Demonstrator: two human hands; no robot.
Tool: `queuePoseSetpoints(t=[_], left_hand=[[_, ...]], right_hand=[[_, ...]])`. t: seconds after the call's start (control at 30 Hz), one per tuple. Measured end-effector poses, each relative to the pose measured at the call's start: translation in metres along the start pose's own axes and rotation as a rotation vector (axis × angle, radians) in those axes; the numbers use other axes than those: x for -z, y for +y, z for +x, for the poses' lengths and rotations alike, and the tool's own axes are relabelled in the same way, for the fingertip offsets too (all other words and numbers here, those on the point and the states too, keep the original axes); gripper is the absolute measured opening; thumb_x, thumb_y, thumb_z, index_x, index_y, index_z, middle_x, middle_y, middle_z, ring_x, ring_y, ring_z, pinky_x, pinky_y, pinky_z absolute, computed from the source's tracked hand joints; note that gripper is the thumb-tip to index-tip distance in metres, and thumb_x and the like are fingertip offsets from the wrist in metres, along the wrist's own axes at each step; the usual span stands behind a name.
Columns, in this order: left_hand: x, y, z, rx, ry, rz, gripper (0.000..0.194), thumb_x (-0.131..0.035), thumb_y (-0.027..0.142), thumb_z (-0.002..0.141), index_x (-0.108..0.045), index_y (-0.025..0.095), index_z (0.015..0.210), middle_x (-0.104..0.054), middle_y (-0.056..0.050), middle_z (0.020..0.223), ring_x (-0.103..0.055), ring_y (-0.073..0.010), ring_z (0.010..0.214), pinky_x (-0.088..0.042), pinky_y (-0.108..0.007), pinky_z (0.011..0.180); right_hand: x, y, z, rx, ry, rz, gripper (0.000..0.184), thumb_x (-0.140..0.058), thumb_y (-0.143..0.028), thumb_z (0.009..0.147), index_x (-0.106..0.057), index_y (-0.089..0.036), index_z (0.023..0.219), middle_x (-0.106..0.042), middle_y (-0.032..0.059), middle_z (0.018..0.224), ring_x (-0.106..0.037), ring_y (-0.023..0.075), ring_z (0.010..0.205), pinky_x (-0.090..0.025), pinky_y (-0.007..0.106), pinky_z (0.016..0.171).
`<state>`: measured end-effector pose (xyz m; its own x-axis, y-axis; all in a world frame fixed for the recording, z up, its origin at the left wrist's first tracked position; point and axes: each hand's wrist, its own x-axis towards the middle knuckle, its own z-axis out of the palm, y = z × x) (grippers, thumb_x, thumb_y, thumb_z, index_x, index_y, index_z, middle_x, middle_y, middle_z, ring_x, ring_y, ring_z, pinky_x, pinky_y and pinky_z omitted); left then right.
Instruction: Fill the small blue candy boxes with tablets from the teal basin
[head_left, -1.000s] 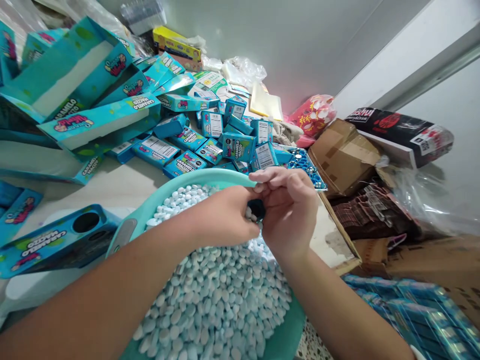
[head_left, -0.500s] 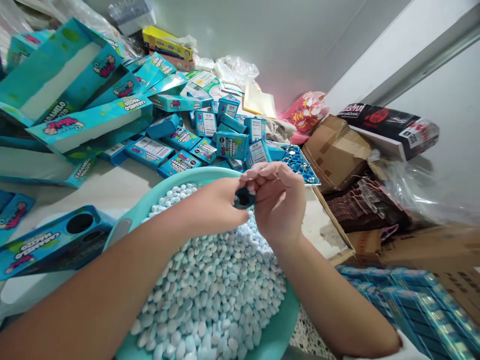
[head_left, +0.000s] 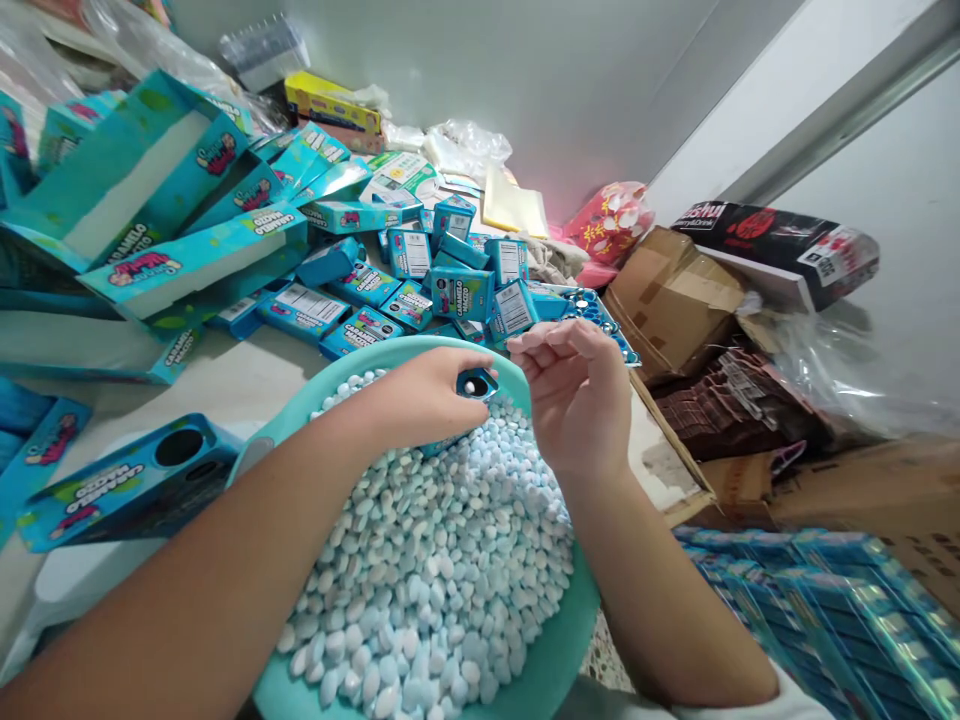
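Observation:
My left hand grips a small blue candy box above the candies. The box's round hole faces up toward me, and a white candy shows in it. My fingers cover much of the box's body. Just to the right, my right hand is cupped with its fingers bent and apart from the box; its visible palm holds nothing I can make out. Under both hands, pale blue and white candies fill a turquoise tub.
Several small blue candy boxes lie piled behind the tub. Larger turquoise cartons are heaped at the left, and a blue box with round holes lies nearer me. Brown cardboard boxes and stacked blue packs are on the right.
My hands have moved apart: the right hand has drawn back to the right from the box. My left hand has shifted slightly left with the box, whose hole now shows more plainly.

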<state>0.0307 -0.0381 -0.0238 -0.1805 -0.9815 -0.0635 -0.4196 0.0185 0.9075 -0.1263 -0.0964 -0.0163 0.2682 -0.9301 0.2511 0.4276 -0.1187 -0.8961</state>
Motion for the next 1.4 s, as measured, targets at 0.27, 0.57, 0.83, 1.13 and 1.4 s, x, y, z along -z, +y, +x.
queuePoseSetpoints(t=[0.27, 0.57, 0.83, 1.13, 1.4], left_hand=[[-0.002, 0.0, -0.004, 0.071, 0.054, 0.102, 0.062, -0.058, 0.028, 0.08, -0.059, 0.021, 0.141, -0.069, -0.007, 0.127, -0.067, -0.021, 0.089, -0.05, -0.027, 0.074], [-0.002, 0.003, -0.008, 0.028, 0.008, 0.114, 0.061, -0.058, 0.027, 0.082, -0.058, 0.025, 0.142, -0.059, -0.003, 0.146, -0.062, -0.0247, 0.119, -0.05, -0.03, 0.096], [0.003, 0.004, -0.009, -0.018, -0.018, 0.068, 0.053, -0.059, 0.025, 0.08, -0.064, 0.023, 0.133, -0.073, -0.003, 0.116, -0.067, -0.0188, 0.088, -0.049, -0.026, 0.073], [-0.01, 0.008, -0.013, -0.14, -0.036, -0.026, 0.025, -0.056, 0.017, 0.073, -0.065, 0.019, 0.096, -0.066, 0.001, 0.086, -0.059, -0.0179, 0.078, -0.039, -0.027, 0.063], [-0.005, 0.004, -0.007, -0.103, -0.073, -0.056, 0.013, -0.055, 0.016, 0.071, -0.055, 0.019, 0.084, -0.06, 0.002, 0.08, -0.055, -0.0172, 0.077, -0.036, -0.027, 0.061]], right_hand=[[0.045, -0.033, -0.083, -0.073, -0.675, -1.341, 0.079, -0.076, -0.068, 0.079, -0.056, -0.026, 0.143, -0.052, 0.0204, 0.149, -0.045, 0.0478, 0.138, -0.039, 0.071, 0.107], [0.03, -0.012, -0.066, -0.059, -0.981, -1.411, 0.076, -0.084, -0.046, 0.081, -0.052, -0.013, 0.141, -0.058, 0.0203, 0.135, -0.057, 0.0395, 0.119, -0.053, 0.055, 0.096], [0.033, -0.01, -0.065, 0.104, -0.798, -1.046, 0.013, -0.06, -0.024, 0.095, -0.066, -0.02, 0.105, -0.066, 0.0092, 0.102, -0.065, 0.0245, 0.088, -0.053, 0.037, 0.073], [-0.013, -0.007, -0.019, 0.047, -0.015, -0.248, 0.019, -0.058, -0.033, 0.093, -0.064, -0.024, 0.078, -0.054, -0.0025, 0.062, -0.048, 0.0137, 0.052, -0.037, 0.026, 0.048], [-0.03, 0.01, -0.012, -0.035, 0.009, -0.087, 0.018, -0.059, -0.03, 0.086, -0.057, -0.023, 0.069, -0.055, -0.0026, 0.066, -0.059, 0.016, 0.062, -0.048, 0.03, 0.061]])
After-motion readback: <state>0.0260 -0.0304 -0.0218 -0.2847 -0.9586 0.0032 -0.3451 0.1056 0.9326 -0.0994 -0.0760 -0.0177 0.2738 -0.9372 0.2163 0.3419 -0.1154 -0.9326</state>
